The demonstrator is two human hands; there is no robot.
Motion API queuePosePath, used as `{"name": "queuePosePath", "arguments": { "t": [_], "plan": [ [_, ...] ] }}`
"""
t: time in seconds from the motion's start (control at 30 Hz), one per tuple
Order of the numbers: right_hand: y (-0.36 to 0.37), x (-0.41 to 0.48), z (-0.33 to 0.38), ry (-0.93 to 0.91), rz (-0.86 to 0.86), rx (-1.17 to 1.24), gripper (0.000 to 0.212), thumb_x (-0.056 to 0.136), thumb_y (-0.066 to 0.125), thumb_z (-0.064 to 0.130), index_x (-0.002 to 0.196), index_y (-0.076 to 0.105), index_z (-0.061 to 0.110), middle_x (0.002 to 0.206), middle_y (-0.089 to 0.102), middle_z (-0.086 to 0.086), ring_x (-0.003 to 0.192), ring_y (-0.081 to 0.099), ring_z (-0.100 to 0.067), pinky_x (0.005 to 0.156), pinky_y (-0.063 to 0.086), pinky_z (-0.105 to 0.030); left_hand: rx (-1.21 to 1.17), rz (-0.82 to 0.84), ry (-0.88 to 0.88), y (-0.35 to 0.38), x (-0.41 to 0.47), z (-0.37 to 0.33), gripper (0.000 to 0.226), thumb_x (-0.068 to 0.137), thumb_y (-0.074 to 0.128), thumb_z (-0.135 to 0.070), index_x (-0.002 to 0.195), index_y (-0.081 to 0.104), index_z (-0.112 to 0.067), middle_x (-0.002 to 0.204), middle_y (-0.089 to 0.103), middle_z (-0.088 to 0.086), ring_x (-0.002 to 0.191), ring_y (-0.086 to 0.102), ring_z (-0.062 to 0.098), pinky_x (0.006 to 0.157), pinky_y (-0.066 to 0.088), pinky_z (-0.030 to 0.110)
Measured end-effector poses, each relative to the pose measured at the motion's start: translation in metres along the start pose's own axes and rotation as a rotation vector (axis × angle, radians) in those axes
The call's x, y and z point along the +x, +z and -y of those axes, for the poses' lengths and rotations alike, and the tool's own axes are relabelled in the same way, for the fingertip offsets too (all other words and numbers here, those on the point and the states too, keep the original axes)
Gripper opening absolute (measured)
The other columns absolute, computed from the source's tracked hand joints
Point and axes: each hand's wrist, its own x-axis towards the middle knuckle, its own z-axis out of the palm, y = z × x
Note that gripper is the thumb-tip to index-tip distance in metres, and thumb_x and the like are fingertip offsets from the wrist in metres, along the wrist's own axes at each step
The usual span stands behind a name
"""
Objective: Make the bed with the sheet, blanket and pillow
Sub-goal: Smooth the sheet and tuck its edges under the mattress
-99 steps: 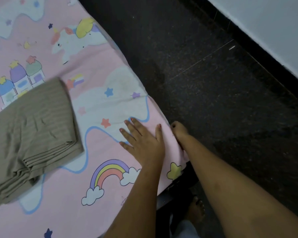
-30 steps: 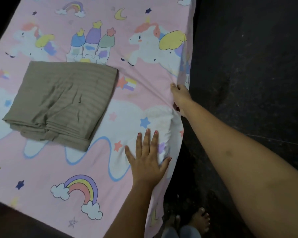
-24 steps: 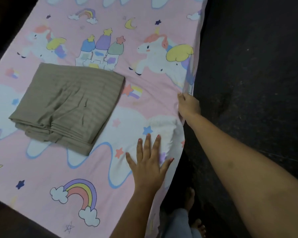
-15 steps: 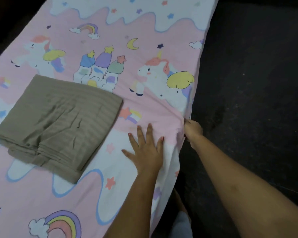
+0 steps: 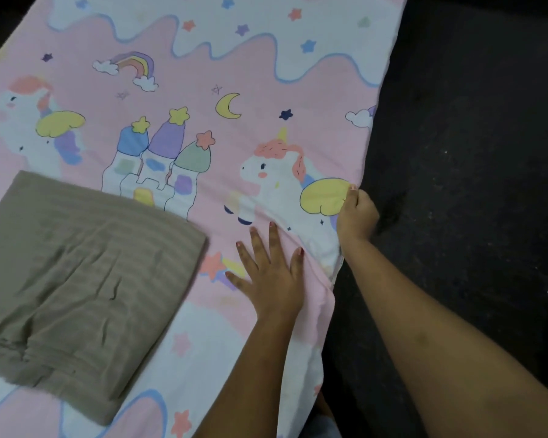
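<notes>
A pink sheet (image 5: 203, 74) printed with unicorns, a castle, rainbows, stars and a moon is spread over the bed and fills most of the head view. Its right edge is draped over the side of the bed, next to a dark speckled floor (image 5: 472, 153).

The left hand (image 5: 271, 276) is laid flat on the sheet near that right edge, palm down, fingers spread and extended; nothing is gripped by it, and the fabric is simply pressed beneath it. A slight ridge of cloth is seen just to the right of its index finger.

The right hand (image 5: 356, 213) is placed at the very edge of the bed, closed on the sheet's border. The fingers are curled in, with the thumb tip resting on the yellow wing of the printed unicorn (image 5: 279, 178), so that the hem is pinched between thumb and fingers. The cloth below this hand is pulled into a fold that hangs down the bed's side.

A folded grey-brown blanket (image 5: 86, 289), faintly striped and creased, lies on the sheet to the left of the left hand, apart from it, its far corner overlapping the base of the printed castle (image 5: 159, 162).
</notes>
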Motion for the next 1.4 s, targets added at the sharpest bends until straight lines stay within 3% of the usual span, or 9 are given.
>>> {"name": "queuePosePath", "arguments": {
  "t": [0.17, 0.37, 0.43, 0.57, 0.67, 0.87, 1.1, 1.27, 1.4],
  "plan": [
    [-0.011, 0.026, -0.008, 0.056, -0.030, -0.209, 0.038, 0.102, 0.037, 0.027, 0.107, 0.062, 0.000, 0.111, 0.062, -0.021, 0.103, 0.058, -0.035, 0.077, 0.041, -0.033, 0.011, 0.022, -0.020, -0.006, 0.011, -0.005, 0.096, 0.056, -0.032, -0.078, 0.145, -0.015, -0.046, 0.157, -0.019, -0.009, 0.144, -0.017, 0.030, 0.104, 0.005, 0.072],
    [-0.007, 0.048, 0.002, 0.116, 0.126, -0.173, 0.027, 0.099, 0.038, 0.025, 0.091, 0.059, 0.010, 0.099, 0.060, -0.012, 0.096, 0.057, -0.030, 0.078, 0.044, -0.036, -0.036, 0.050, -0.084, -0.016, 0.025, -0.023, 0.070, 0.082, 0.002, -0.072, 0.145, -0.013, -0.045, 0.158, -0.019, -0.005, 0.144, -0.015, 0.032, 0.104, 0.006, 0.072],
    [-0.013, 0.057, 0.011, 0.096, 0.103, -0.018, 0.022, 0.100, 0.041, 0.027, 0.099, 0.057, 0.012, 0.098, 0.057, -0.005, 0.094, 0.056, -0.024, 0.080, 0.045, -0.035, -0.019, 0.019, -0.047, -0.018, 0.032, -0.031, 0.076, 0.076, -0.007, -0.076, 0.146, -0.012, -0.045, 0.158, -0.015, -0.007, 0.145, -0.013, 0.028, 0.104, 0.007, 0.072],
    [-0.008, 0.114, 0.053, 0.071, 0.091, 0.106, 0.041, 0.099, 0.040, 0.043, 0.121, 0.050, 0.011, 0.112, 0.057, -0.007, 0.096, 0.053, -0.018, 0.084, 0.045, -0.032, -0.001, 0.043, 0.034, -0.021, 0.059, -0.051, 0.076, 0.078, -0.004, -0.070, 0.148, -0.006, -0.043, 0.158, -0.013, -0.009, 0.145, -0.015, 0.021, 0.108, 0.001, 0.067],
    [0.006, 0.156, 0.080, -0.004, 0.090, -0.005, 0.041, 0.102, 0.036, 0.036, 0.116, 0.056, 0.003, 0.116, 0.060, -0.016, 0.103, 0.056, -0.027, 0.082, 0.042, -0.028, 0.002, 0.032, 0.051, -0.028, 0.078, -0.071, 0.077, 0.077, -0.007, -0.067, 0.149, -0.005, -0.039, 0.159, -0.010, -0.009, 0.146, -0.012, 0.021, 0.110, 0.002, 0.064],
    [-0.002, 0.184, 0.076, -0.112, 0.015, -0.205, 0.041, 0.103, 0.036, 0.025, 0.099, 0.060, -0.007, 0.102, 0.063, -0.023, 0.093, 0.059, -0.028, 0.059, 0.025, -0.017, -0.051, 0.039, -0.048, -0.031, 0.113, -0.132, 0.062, 0.097, 0.023, -0.054, 0.150, -0.005, -0.037, 0.159, -0.012, -0.008, 0.146, -0.013, 0.022, 0.113, 0.000, 0.058],
    [-0.006, 0.231, 0.087, 0.002, 0.174, -0.284, 0.038, 0.102, 0.037, 0.027, 0.105, 0.060, -0.004, 0.112, 0.061, -0.025, 0.103, 0.057, -0.036, 0.074, 0.036, -0.032, -0.045, 0.053, -0.134, -0.034, 0.147, -0.186, 0.063, 0.097, 0.024, -0.055, 0.149, -0.006, -0.037, 0.159, -0.014, -0.003, 0.146, -0.013, 0.026, 0.113, 0.001, 0.059],
    [-0.008, 0.279, 0.120, 0.106, 0.280, 0.006, 0.037, 0.100, 0.039, 0.040, 0.112, 0.054, 0.008, 0.095, 0.054, -0.003, 0.079, 0.052, -0.014, 0.069, 0.041, -0.025, -0.036, 0.041, -0.134, -0.038, 0.175, -0.223, 0.062, 0.097, 0.024, -0.055, 0.150, -0.005, -0.037, 0.159, -0.013, -0.005, 0.145, -0.012, 0.030, 0.111, 0.005, 0.061],
    [-0.002, 0.323, 0.140, -0.024, 0.370, -0.039, 0.036, 0.101, 0.040, 0.034, 0.109, 0.059, 0.004, 0.099, 0.058, -0.010, 0.090, 0.053, -0.020, 0.081, 0.046, -0.033, -0.013, 0.005, -0.111, -0.034, 0.201, -0.255, 0.063, 0.097, 0.024, -0.055, 0.150, -0.003, -0.037, 0.159, -0.011, -0.005, 0.145, -0.012, 0.030, 0.110, 0.004, 0.064]
  ]
}}
